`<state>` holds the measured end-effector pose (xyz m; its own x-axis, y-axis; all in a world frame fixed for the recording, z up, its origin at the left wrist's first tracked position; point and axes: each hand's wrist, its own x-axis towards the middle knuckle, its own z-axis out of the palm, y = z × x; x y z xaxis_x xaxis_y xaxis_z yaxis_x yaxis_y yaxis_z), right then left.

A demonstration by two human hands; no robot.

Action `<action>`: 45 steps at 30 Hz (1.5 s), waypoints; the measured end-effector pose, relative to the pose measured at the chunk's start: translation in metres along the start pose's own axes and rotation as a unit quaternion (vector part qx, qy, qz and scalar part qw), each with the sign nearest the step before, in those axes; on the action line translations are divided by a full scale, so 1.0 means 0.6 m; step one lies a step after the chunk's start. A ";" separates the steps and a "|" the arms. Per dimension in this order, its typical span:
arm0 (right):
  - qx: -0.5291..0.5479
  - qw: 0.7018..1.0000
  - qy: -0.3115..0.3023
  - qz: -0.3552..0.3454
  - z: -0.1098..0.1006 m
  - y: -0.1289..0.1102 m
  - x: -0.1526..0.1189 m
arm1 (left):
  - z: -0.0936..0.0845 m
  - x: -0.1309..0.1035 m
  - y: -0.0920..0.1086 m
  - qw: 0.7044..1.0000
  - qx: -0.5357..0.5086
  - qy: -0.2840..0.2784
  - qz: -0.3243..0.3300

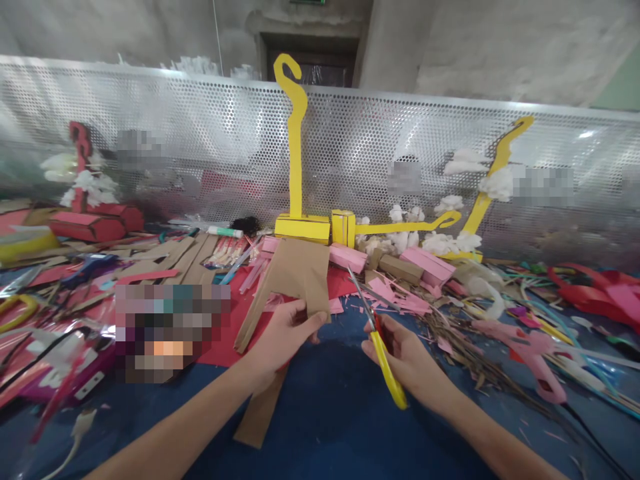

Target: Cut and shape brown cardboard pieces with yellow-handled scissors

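My left hand [287, 337] pinches the lower right part of a brown cardboard piece [303, 263] between thumb and fingers. A cut-out gap shows along that piece's lower edge. In my right hand [400, 350] is a pair of scissors [383, 367] with yellow handles and a red part. Their blades point up and away, to the right of the cardboard and apart from it. Under my left wrist lies a cardboard strip [263, 413] on the blue table [335, 420]. Red paper [220, 333] spreads beneath and behind the cardboard.
A yellow hook-topped stand [296, 160] rises behind, against a perforated metal panel [200, 133]. Pink paper scraps [387, 293] and folded pink blocks [427, 267] lie behind the scissors. At right rests a pink glue gun [530, 350] with a cord. Clutter and a purple box [75, 380] fill the left.
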<state>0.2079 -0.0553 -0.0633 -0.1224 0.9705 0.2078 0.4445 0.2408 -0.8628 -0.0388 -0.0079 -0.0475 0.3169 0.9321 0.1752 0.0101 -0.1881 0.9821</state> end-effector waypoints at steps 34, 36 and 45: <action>-0.152 0.982 -0.106 -0.049 -0.001 -0.067 -0.022 | 0.007 -0.017 0.014 0.980 -0.163 -0.096 0.057; -0.159 0.981 -0.105 -0.047 -0.003 -0.068 -0.023 | 0.005 -0.017 0.013 0.976 -0.170 -0.117 0.065; -0.118 0.986 -0.110 -0.033 -0.007 -0.059 -0.020 | 0.002 -0.017 0.027 0.977 -0.146 -0.144 0.064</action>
<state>0.1976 -0.0756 -0.0333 -0.3360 0.9324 0.1328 0.6205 0.3252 -0.7136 -0.0410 -0.0207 -0.0337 0.5512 0.7737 0.3124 -0.3049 -0.1617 0.9386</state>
